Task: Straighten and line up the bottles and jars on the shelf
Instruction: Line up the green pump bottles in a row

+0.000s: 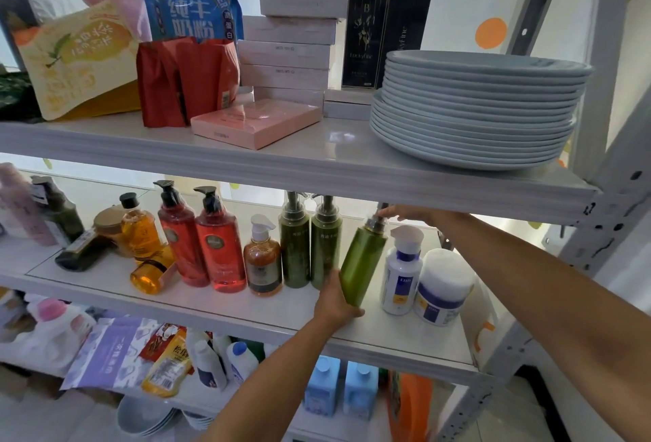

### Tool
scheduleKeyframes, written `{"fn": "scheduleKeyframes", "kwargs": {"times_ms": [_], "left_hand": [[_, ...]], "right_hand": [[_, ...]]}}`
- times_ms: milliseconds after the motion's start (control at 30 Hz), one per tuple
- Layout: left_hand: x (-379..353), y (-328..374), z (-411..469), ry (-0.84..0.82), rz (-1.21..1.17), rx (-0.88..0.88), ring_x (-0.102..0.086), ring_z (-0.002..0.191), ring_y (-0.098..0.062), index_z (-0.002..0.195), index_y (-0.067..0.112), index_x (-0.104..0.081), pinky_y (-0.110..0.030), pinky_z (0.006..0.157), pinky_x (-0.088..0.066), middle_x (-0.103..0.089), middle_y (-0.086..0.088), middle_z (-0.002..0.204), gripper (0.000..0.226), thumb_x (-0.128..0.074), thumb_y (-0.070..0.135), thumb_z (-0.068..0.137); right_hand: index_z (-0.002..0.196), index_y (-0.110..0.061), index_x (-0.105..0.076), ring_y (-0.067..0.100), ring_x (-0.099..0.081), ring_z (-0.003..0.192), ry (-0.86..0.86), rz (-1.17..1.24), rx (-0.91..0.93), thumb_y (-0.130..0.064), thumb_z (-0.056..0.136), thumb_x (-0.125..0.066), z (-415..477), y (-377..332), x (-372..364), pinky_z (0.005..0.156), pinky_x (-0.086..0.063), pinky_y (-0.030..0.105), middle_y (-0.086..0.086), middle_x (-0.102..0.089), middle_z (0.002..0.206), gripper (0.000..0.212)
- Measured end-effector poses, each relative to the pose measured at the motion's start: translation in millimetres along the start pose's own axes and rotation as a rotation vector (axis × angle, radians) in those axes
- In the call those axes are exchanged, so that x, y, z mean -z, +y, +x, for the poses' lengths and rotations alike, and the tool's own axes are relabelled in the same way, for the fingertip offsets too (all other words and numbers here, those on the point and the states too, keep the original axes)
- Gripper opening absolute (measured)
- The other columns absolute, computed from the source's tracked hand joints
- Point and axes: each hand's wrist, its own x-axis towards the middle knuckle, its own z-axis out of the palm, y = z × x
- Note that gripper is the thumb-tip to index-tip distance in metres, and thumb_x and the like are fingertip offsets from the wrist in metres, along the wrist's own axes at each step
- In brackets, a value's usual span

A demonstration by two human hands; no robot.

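White metal shelving runs up the wall, and the middle shelf (211, 304) carries the row of bottles. Toward its right end the light green bottle (363, 262) leans with its top tipped right, between the two dark green bottles (326, 251) and the white pump bottle (401, 276). The left hand (334, 304) is wrapped round its base. The right hand (412, 214) reaches in under the upper shelf and looks to pinch the pump head.

Trouble I'd watch for: swinging the base in could nudge the dark green pair, which stand close together and might topple toward the red bottles (218, 248). The right forearm passes just above the white pump bottle and the jar (444, 286) and could clip them. Headroom under the upper shelf looks tight for the pump.
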Motion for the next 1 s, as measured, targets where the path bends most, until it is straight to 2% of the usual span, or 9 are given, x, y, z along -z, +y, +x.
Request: {"fn": "scheduleKeyframes", "kwargs": {"times_ms": [133,333,433,533,633,733,833,933,1000], "left_hand": [[4,4,1,-0.041,0.037,-0.004,-0.041,0.128,-0.027,0.138,0.016,-0.022,-0.041,0.104,-0.041,-0.039,-0.008,0.138,0.087,-0.079,0.02,0.073],[10,11,2,-0.062,0.017,-0.019,-0.044,0.127,-0.025,0.137,0.012,-0.027,-0.036,0.102,-0.04,-0.043,-0.008,0.134,0.083,-0.079,0.019,0.073],[9,14,4,-0.055,0.019,-0.017,-0.047,0.122,-0.024,0.133,0.013,-0.031,-0.034,0.099,-0.041,-0.047,-0.007,0.129,0.073,-0.077,0.022,0.076],[7,18,5,-0.046,0.036,-0.007,-0.05,0.118,-0.023,0.13,0.013,-0.034,-0.032,0.097,-0.042,-0.049,-0.008,0.124,0.063,-0.072,0.024,0.08],[7,20,5,-0.052,0.045,0.008,-0.051,0.117,-0.023,0.127,0.013,-0.037,-0.032,0.096,-0.041,-0.05,-0.009,0.125,0.058,-0.071,0.025,0.081],[6,17,4,-0.046,0.087,0.018,-0.05,0.117,-0.024,0.126,0.011,-0.039,-0.033,0.096,-0.042,-0.05,-0.011,0.128,0.053,-0.068,0.025,0.084],[9,16,4,-0.021,0.161,0.007,-0.051,0.117,-0.026,0.128,0.008,-0.041,-0.033,0.094,-0.043,-0.051,-0.013,0.128,0.046,-0.061,0.022,0.089],[13,15,6,-0.01,0.172,0.01,-0.051,0.12,-0.027,0.133,0.007,-0.039,-0.034,0.097,-0.043,-0.051,-0.014,0.132,0.048,-0.059,0.015,0.09],[15,15,6,-0.009,0.165,0.015,-0.048,0.125,-0.027,0.136,0.006,-0.038,-0.034,0.1,-0.042,-0.049,-0.014,0.136,0.053,-0.061,0.013,0.089]], "right_hand": [[0.13,0.009,-0.046,0.037,-0.04,0.133,0.083,0.014,0.014,-0.016,0.098,-0.046,3,-1,-6,0.107,-0.035,0.036,0.023,-0.047,0.137,0.041],[0.126,0.008,-0.05,0.032,-0.045,0.128,0.145,-0.041,0.021,-0.015,0.097,-0.048,-6,-9,-9,0.102,-0.038,0.027,0.02,-0.05,0.135,0.037],[0.096,-0.003,-0.058,0.021,-0.053,0.097,0.159,-0.104,0.059,-0.013,0.097,-0.048,-8,-14,-11,0.072,-0.043,0.005,0.001,-0.056,0.091,0.014],[0.071,-0.018,-0.043,0.007,-0.04,0.068,0.173,-0.145,0.119,-0.008,0.095,-0.051,-12,-20,-13,0.053,-0.038,0.005,-0.009,-0.036,0.071,0.027],[0.099,-0.008,-0.052,0.008,-0.043,0.071,0.221,-0.204,0.159,-0.009,0.093,-0.054,-2,-16,-16,0.071,-0.043,0.013,-0.002,-0.05,0.082,0.007],[0.125,0.002,-0.049,0.024,-0.051,0.099,0.182,-0.235,0.195,-0.005,0.089,-0.058,0,-16,-17,0.101,-0.041,0.034,0.016,-0.056,0.12,0.037],[0.128,0.0,-0.048,0.03,-0.051,0.114,0.187,-0.282,0.249,0.0,0.085,-0.061,2,-14,-16,0.103,-0.04,0.033,0.015,-0.055,0.123,0.044],[0.129,0.0,-0.046,0.02,-0.043,0.102,0.191,-0.322,0.252,0.0,0.085,-0.062,-2,-15,-13,0.093,-0.04,0.024,0.01,-0.052,0.116,0.047],[0.134,-0.002,-0.045,0.016,-0.037,0.103,0.141,-0.375,0.215,-0.005,0.087,-0.06,-4,-15,-8,0.103,-0.037,0.032,0.011,-0.049,0.133,0.049]]}}
